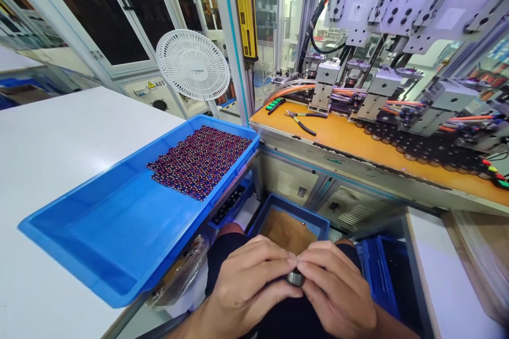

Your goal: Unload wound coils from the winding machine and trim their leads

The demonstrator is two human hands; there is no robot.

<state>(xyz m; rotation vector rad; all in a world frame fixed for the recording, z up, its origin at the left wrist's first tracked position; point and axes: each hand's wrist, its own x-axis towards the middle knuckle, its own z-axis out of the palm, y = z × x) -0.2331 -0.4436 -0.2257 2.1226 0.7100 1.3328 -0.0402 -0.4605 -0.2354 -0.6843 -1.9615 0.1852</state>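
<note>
My left hand (254, 275) and my right hand (334, 286) meet low in front of me, above my lap. Between their fingertips they pinch a small round metal part (295, 277), silvery on its lower side and dark on top. Fingers cover most of it, so its exact kind does not show. Both hands are closed, with thumbs below and index fingers together above. Beyond them, a blue bin (324, 228) lined with brown cardboard (288, 230) stands low between my knees and the machine.
On the white table (59, 143) at left lies a blue tray (107, 233) partly filled with small dark, red-and-blue-dotted parts (202, 161). A white fan (193, 65) stands behind. Pliers (306, 122) and a row of dark cylindrical parts (417, 145) lie on the orange machine bench (338, 140).
</note>
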